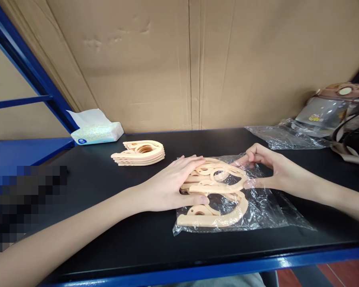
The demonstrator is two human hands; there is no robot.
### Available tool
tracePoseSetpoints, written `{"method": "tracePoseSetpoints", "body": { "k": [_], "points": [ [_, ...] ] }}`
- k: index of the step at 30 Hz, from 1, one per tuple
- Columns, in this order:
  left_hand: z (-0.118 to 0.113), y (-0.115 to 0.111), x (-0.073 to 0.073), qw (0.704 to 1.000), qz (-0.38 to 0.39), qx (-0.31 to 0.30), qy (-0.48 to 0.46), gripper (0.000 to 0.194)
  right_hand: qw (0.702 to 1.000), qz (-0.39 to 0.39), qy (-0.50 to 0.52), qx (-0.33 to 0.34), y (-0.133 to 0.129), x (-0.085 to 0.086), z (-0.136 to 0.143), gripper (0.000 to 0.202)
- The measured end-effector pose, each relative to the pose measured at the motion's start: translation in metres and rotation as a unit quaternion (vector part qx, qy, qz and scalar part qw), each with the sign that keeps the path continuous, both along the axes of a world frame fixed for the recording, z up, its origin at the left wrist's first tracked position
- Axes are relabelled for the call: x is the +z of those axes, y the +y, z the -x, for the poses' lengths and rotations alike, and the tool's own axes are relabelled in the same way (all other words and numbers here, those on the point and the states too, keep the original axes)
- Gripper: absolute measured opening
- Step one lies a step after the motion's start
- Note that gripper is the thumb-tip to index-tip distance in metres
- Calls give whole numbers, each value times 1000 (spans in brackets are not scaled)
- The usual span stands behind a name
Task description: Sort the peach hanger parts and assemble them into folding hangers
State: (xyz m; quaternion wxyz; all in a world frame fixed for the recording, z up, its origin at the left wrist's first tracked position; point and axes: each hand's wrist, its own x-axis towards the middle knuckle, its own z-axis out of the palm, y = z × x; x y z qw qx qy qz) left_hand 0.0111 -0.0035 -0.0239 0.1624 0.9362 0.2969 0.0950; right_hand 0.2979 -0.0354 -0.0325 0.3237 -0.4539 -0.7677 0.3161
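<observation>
Several beige folding hangers (217, 220) lie inside a clear plastic bag (272, 211) flat on the black table. My left hand (172, 185) spans the near-left side of the bag, thumb and fingers apart, gripping the upper hangers. At the bag's right part, my right hand (267, 169) holds the curved ends of the upper hangers between thumb and fingers. Some of its fingertips are partly hidden behind plastic and hangers. To the left, a neat stack of matching folding hangers (140, 155) sits outside the bag, touched by neither hand.
A tissue pack (98, 133) stands at the back left. Another clear plastic bag (275, 135) lies at the back right, near a clear bottle with a brown lid (326, 111) and a dark strap. Cardboard (143, 71) walls the back; a blue edge (215, 269) borders the table's front.
</observation>
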Motion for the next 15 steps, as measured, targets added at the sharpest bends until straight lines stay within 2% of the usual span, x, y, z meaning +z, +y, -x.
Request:
{"method": "tracePoseSetpoints", "body": {
  "k": [6, 11, 13, 15],
  "points": [
    [-1, 1, -3, 1000, -8, -8, -13, 80, 999, -36, -17, 2, 7, -5, 11, 44],
    [-3, 3, -5, 1000, -16, -14, -12, 81, 999, -37, 9, -7, 7, -12, 18, 46],
    [-2, 3, -4, 1000, -17, -19, 1, 82, 999, -39, -2, -15, 4, -11, 19, 52],
    [0, 3, -1, 999, -13, -21, 26, 85, 998, -49, -29, -22, 0, -8, 13, 68]
  ]
}}
